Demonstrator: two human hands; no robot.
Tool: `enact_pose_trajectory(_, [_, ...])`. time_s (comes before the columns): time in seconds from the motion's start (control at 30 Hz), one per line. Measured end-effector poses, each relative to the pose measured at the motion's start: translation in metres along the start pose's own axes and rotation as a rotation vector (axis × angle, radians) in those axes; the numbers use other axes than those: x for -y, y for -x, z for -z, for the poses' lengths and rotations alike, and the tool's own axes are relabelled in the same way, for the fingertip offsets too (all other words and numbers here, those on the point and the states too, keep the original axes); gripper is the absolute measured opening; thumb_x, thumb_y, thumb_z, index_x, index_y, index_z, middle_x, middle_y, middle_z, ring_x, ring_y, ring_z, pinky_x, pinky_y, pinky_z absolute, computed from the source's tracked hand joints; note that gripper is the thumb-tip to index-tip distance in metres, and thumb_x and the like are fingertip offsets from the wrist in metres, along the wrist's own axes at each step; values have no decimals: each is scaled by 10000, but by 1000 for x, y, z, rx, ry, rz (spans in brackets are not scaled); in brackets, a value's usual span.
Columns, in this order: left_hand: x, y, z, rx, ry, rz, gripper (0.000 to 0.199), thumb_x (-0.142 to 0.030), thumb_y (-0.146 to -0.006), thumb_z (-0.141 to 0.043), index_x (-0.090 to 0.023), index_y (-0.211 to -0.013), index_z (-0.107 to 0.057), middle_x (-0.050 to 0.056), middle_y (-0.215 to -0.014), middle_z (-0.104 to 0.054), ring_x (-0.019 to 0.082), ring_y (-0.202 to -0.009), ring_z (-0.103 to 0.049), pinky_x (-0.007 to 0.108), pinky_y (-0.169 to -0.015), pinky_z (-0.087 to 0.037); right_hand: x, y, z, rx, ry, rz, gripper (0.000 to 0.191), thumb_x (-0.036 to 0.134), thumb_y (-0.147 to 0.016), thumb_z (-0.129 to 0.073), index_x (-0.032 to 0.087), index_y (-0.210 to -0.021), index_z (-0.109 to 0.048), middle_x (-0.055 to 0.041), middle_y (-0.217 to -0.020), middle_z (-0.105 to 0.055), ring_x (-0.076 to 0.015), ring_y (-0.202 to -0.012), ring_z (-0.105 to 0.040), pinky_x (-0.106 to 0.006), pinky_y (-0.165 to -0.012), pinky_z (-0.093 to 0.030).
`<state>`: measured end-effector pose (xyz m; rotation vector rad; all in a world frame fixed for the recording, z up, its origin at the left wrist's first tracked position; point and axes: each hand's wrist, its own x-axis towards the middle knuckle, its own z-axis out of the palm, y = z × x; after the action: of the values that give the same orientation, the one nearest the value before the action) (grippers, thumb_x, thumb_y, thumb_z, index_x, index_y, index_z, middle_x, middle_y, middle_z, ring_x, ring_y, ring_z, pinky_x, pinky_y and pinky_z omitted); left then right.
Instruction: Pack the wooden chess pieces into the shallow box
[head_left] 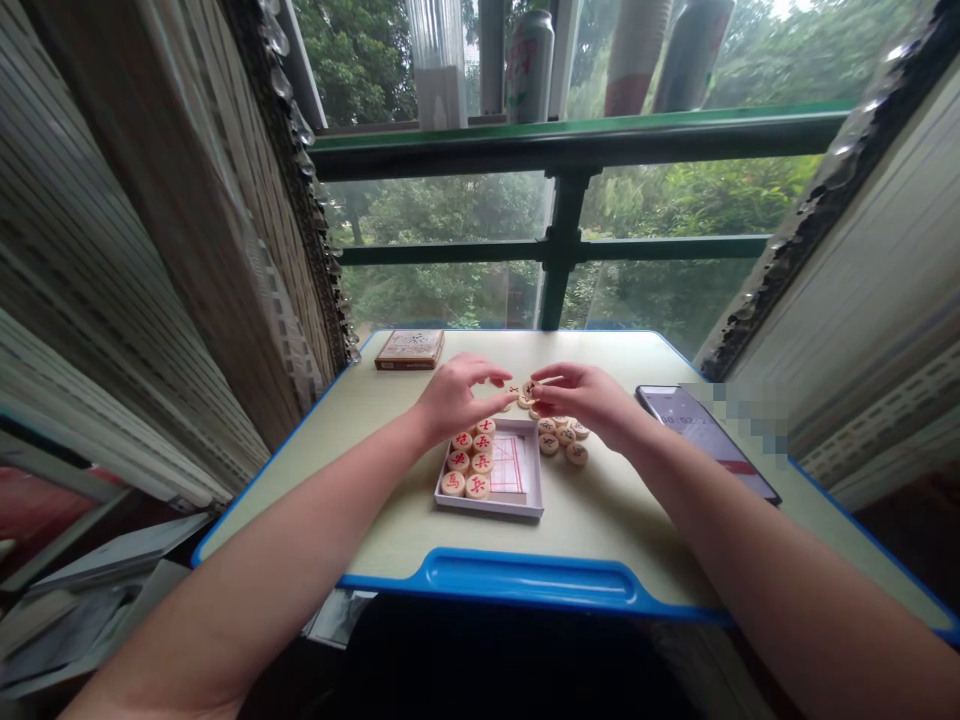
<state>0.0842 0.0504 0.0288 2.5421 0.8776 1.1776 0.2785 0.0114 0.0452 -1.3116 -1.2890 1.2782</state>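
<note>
Already, red-marked pieces [481, 464] half-fill the box [490, 507] at lower centre; dark-marked pieces [549, 443] lie outside; left hand [451, 394] gapes, right hand [589, 400] touches one, grip unclear

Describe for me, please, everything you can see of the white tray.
The tray is shallow, rectangular and open, perhaps cardboard, lying flat on the table. Inside, pieces with red characters fill its left side; a sheet with red lines lies to their right. The left hand hides its far left corner; contact is unclear.

Phone [709, 437] lying flat; cans [530, 68] above rail [450, 153]
</note>
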Motion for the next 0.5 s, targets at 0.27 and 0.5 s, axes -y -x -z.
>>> enact_pose_trajectory(0.27, [-10, 4, -3, 46, -179, -50, 295, -419, -796, -600, -153, -898, -676, 71, -842, -685, 193, -820, -580, 339, -790, -440, -2, 3, -4, 101, -65, 54, 157, 158, -727, -695, 149, -847, -594, -18, -731, -682, -109, -679, -654, -223, -629, -532])
enact_pose_trajectory(0.5, [-5, 2, 0, -6, -76, -127, 240, -325, -814, -599, -152, -958, -680, 68, -838, -684, 166, -812, -583, 306, -784, -454, -2, 3, -5, 145, -128, 41, 178, 191, -755, -679, 162, -893, -570, -27, -757, -677, -139, -757, -679, -214, -625, -517])
